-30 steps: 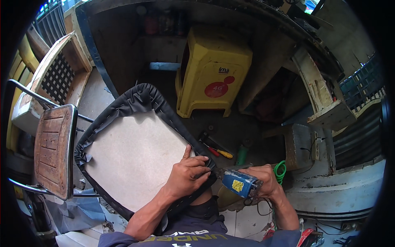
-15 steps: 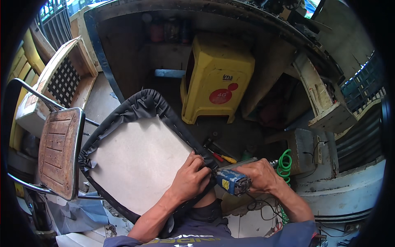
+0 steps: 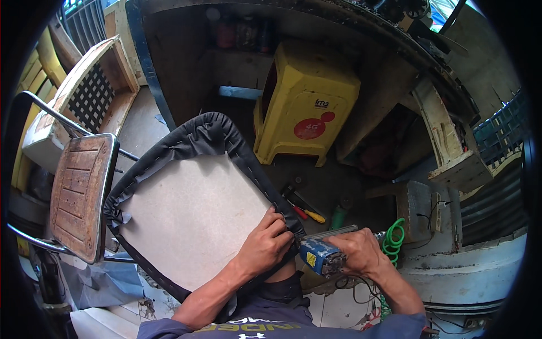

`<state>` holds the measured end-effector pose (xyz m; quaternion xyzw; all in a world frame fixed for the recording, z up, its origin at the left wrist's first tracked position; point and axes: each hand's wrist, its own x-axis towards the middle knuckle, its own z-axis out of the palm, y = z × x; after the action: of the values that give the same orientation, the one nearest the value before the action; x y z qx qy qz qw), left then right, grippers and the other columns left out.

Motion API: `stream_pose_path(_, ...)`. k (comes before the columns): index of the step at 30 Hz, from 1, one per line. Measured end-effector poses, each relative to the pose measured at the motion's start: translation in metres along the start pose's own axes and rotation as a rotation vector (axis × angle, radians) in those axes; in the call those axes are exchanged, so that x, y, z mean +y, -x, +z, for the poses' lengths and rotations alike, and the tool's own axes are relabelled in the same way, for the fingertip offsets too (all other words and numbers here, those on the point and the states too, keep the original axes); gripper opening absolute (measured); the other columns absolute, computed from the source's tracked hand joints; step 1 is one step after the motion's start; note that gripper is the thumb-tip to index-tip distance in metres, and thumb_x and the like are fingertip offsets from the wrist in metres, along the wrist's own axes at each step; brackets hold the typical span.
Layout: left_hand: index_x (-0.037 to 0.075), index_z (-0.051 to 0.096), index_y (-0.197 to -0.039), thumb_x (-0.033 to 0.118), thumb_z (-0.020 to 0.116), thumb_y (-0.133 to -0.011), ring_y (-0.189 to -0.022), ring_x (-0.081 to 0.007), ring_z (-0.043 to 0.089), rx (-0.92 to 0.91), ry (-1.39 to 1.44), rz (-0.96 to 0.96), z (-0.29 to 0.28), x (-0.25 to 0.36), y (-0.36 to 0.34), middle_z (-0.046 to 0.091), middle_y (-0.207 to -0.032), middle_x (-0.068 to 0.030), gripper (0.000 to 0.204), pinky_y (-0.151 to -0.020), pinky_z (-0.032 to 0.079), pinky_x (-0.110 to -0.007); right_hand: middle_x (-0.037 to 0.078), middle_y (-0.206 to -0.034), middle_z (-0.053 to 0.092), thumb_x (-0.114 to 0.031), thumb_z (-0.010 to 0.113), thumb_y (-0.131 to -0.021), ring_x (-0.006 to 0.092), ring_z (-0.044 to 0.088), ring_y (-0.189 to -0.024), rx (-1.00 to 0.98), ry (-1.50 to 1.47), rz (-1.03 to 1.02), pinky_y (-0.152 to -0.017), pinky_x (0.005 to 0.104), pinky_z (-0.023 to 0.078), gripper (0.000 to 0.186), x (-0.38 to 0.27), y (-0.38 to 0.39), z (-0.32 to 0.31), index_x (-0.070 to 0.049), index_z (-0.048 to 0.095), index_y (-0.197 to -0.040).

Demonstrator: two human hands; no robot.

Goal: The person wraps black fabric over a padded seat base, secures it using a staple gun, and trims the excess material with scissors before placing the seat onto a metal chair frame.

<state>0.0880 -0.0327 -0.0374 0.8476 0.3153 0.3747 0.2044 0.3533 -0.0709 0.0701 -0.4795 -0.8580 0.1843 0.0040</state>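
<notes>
A padded seat panel (image 3: 186, 198) with a pale bare underside lies across my lap, its black cover folded over the rim and fixed by a row of staples. My left hand (image 3: 265, 243) is closed on the panel's near right edge, fingers pressing the black fabric. In my right hand (image 3: 360, 251) I grip a worn blue staple gun (image 3: 322, 255), its nose against the black edge beside my left fingers. A green coiled air hose (image 3: 393, 234) runs from the gun's back end.
A rusty-seated metal chair (image 3: 81, 195) stands at left, before a wooden frame with woven webbing (image 3: 93, 99). A yellow plastic stool (image 3: 310, 101) sits under the dark bench. Screwdrivers (image 3: 310, 214) and a green tool (image 3: 339, 217) lie on the floor ahead.
The view has shifted slightly. Both hands keep nearly the same places on the panel and the staple gun, whose nose stays at the edge.
</notes>
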Motion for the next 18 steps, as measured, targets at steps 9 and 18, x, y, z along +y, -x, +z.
stream_pose_path(9, 0.005, 0.075, -0.106, 0.016, 0.089, -0.081, -0.106, -0.0314, 0.053, 0.307, -0.115, -0.152, -0.006, 0.015, -0.002, 0.053, -0.099, -0.0108, 0.031, -0.096, 0.047, -0.044, 0.015, -0.106, 0.081, -0.024, 0.092, -0.068, 0.0313, 0.081, -0.093, 0.248, -0.279, -0.105, -0.081, 0.038, 0.066, 0.051, 0.025, -0.001, -0.007, -0.004, 0.079, -0.113)
stream_pose_path(18, 0.012, 0.082, -0.104, 0.008, 0.088, -0.071, -0.098, -0.0273, 0.055, 0.291, -0.177, -0.038, 0.0, 0.01, -0.007, 0.058, -0.089, -0.0038, 0.034, -0.1, 0.047, -0.045, 0.01, -0.091, 0.079, -0.024, 0.091, -0.064, 0.0303, 0.077, -0.078, 0.174, 0.002, -0.221, -0.064, 0.0397, 0.061, 0.052, 0.027, -0.025, -0.037, -0.008, 0.078, -0.112)
